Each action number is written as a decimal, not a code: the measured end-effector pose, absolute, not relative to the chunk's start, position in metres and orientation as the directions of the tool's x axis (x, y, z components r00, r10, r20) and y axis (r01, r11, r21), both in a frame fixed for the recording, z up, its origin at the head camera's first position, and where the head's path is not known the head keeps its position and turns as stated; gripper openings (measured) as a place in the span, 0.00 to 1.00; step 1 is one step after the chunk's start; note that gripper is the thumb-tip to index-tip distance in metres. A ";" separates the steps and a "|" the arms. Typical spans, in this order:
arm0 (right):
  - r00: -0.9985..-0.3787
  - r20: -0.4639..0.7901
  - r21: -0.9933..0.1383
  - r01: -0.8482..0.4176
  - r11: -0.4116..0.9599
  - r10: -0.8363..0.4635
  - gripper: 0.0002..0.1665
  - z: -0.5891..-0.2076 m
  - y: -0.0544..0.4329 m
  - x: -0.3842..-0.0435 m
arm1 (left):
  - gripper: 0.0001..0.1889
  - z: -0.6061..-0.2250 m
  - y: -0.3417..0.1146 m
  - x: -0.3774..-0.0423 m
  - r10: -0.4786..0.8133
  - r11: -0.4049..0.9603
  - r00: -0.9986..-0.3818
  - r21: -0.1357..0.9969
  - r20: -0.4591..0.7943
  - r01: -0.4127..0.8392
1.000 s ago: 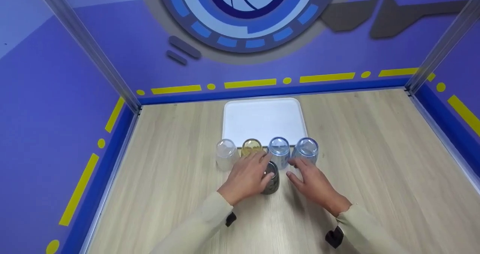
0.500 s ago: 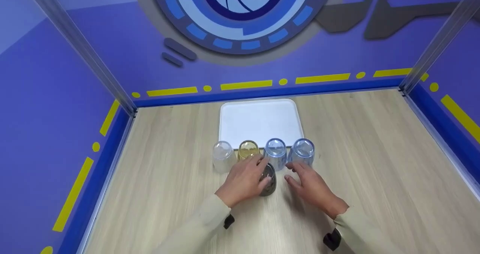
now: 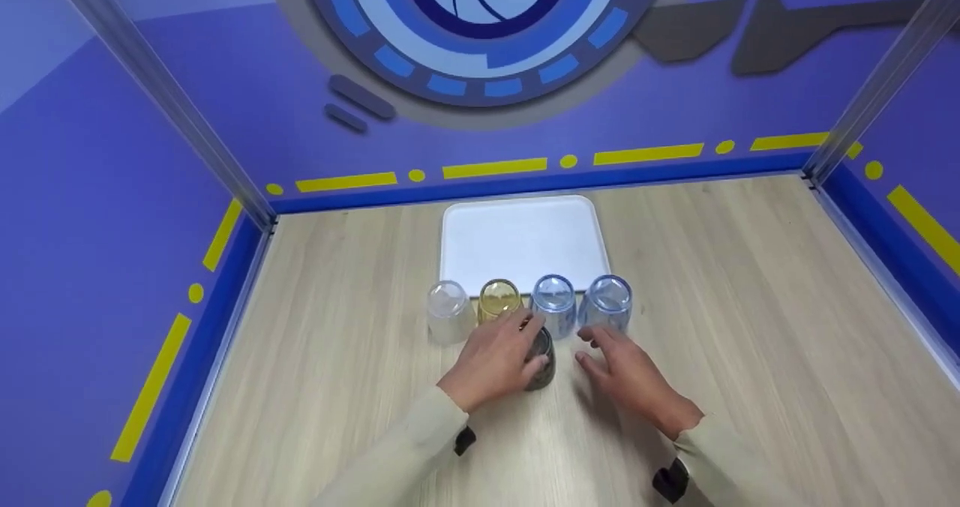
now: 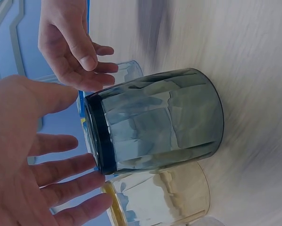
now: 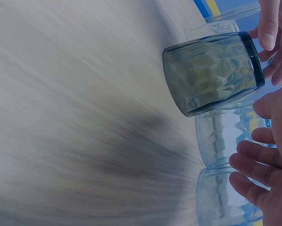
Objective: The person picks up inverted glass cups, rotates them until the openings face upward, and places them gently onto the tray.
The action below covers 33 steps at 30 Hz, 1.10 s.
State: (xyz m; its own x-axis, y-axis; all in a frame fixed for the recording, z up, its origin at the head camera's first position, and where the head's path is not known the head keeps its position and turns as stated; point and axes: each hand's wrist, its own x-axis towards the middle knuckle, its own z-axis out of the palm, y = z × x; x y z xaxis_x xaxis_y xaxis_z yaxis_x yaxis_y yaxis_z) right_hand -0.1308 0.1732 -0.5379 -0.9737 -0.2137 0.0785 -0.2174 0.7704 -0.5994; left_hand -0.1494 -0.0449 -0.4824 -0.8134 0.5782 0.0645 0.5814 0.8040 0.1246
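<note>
A dark grey-green glass [image 4: 155, 125] stands upside down on the wooden table, its thick base upward. My left hand [image 3: 495, 357] is at its upper end, thumb and fingers spread around the base without closing on it. To the right, my right hand [image 3: 630, 368] hovers with relaxed fingers, apart from the dark glass and in front of the blue glasses. Behind stands a row of upturned glasses: a clear one [image 3: 450, 316], a yellow one [image 3: 499, 297], a light blue one [image 3: 553, 304] and another blue one [image 3: 607, 301]. The left hand partly covers the yellow glass in the head view.
Behind the row lies a white rectangular tray [image 3: 525, 244], its front edge close to the glasses. Purple-blue panels [image 3: 480, 147] with yellow markings close off the table [image 3: 337, 327] at the back and both sides.
The view shifts slightly with the head. Both hands stay almost where they were, and the glasses have not moved on the table.
</note>
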 end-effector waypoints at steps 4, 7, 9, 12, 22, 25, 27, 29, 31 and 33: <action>-0.975 0.080 -0.596 -0.214 0.774 -0.209 0.18 -0.539 0.175 -0.131 | 0.31 -0.484 -0.043 -0.150 0.576 0.805 -0.815 0.128 0.063 0.579; -0.977 0.073 -0.596 -0.205 0.777 -0.202 0.18 -0.541 0.175 -0.130 | 0.31 -0.485 -0.041 -0.149 0.569 0.810 -0.820 0.134 0.058 0.571; -0.978 0.069 -0.598 -0.198 0.777 -0.196 0.18 -0.541 0.176 -0.129 | 0.32 -0.486 -0.040 -0.149 0.568 0.810 -0.821 0.134 0.058 0.570; -0.978 0.072 -0.600 -0.199 0.775 -0.195 0.18 -0.542 0.176 -0.128 | 0.31 -0.487 -0.038 -0.150 0.572 0.809 -0.818 0.123 0.056 0.574; -0.979 0.071 -0.607 -0.194 0.770 -0.191 0.17 -0.546 0.176 -0.128 | 0.35 -0.488 -0.038 -0.151 0.582 0.805 -0.813 0.140 0.001 0.576; -0.980 0.069 -0.611 -0.191 0.768 -0.189 0.17 -0.546 0.176 -0.128 | 0.36 -0.488 -0.037 -0.151 0.579 0.808 -0.815 0.147 -0.015 0.571; -0.979 0.069 -0.612 -0.192 0.767 -0.190 0.17 -0.546 0.176 -0.128 | 0.36 -0.489 -0.037 -0.151 0.577 0.810 -0.816 0.143 -0.017 0.569; -0.980 0.066 -0.612 -0.189 0.768 -0.189 0.17 -0.546 0.176 -0.129 | 0.36 -0.490 -0.037 -0.151 0.576 0.810 -0.817 0.141 -0.013 0.569; -0.981 0.061 -0.615 -0.184 0.767 -0.187 0.17 -0.546 0.176 -0.129 | 0.36 -0.490 -0.037 -0.152 0.576 0.810 -0.818 0.144 -0.008 0.569; -0.981 0.057 -0.618 -0.181 0.765 -0.186 0.17 -0.546 0.177 -0.129 | 0.35 -0.490 -0.037 -0.152 0.574 0.810 -0.819 0.147 -0.006 0.567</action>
